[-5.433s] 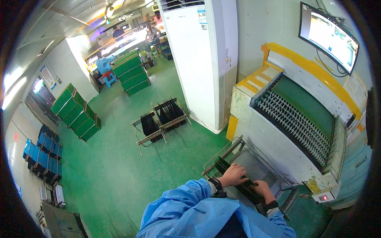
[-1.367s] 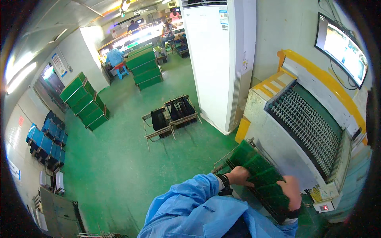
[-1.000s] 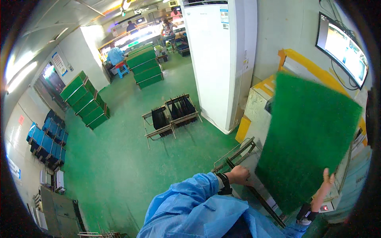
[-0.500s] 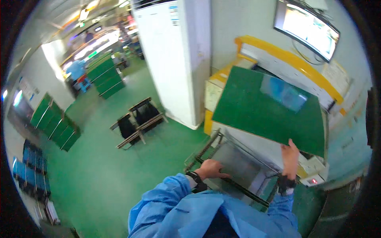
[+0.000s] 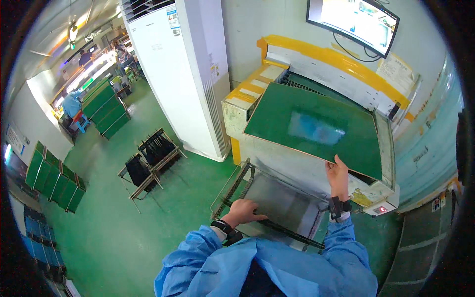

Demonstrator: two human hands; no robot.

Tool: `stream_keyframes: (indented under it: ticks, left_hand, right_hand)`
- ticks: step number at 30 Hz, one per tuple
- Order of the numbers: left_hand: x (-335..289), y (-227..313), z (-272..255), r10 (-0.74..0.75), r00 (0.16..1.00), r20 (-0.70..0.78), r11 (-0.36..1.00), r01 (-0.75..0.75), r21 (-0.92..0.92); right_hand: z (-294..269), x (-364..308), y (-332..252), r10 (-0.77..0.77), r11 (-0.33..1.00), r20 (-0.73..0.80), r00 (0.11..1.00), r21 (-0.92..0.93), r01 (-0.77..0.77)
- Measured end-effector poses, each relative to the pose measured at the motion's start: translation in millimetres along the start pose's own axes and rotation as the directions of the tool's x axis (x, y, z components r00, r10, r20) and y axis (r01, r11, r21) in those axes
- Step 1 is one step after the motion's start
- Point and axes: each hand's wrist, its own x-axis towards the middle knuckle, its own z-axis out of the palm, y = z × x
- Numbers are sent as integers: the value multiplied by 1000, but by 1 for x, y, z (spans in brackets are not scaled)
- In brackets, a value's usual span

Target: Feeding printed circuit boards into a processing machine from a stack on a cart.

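My right hand (image 5: 337, 178) grips the near edge of a large flat green panel (image 5: 316, 131), thumb on top and the other fingers below it. The panel lies over the top of a white machine (image 5: 292, 166) edged with yellow tape, slightly askew, and its glossy face reflects light. Dark slotted bed shows behind its far edge. Lower and to the left, my left hand (image 5: 242, 213) is closed over the dark bar of a metal rack (image 5: 282, 229) with toothed side rails. Its fingers are partly hidden, and my sleeves cover the rack's near side.
A tall white air conditioner (image 5: 170, 74) stands left of the machine. On the green floor are a slotted rack with black boards (image 5: 148, 158) and stacks of green panels (image 5: 54, 178). A screen (image 5: 354, 22) hangs above the machine. Far left, a person in blue (image 5: 71, 104) sits.
My view has swung to the right, so everything appears further left. More of the machine's dark bed shows behind the green panel. Both hands keep their holds.
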Motion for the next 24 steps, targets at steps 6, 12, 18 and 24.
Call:
stream_keyframes:
  ticks: [6,12,18,24]
  left_hand:
    - [4,-4,3,-29,1000,-12,1000,29,-3]
    - [12,-2,-1,-19,999,-31,1000,20,13]
    - [13,-6,4,-13,999,-48,1000,14,10]
    - [15,-2,0,7,995,-96,1000,-8,-6]
  right_hand:
    - [0,26,13,26,999,-14,1000,45,-26]
    - [-43,67,25,21,1000,-112,993,-5,-21]
    - [-2,66,10,209,978,-130,969,10,-209]
    - [-3,66,4,312,950,-136,940,22,-312]
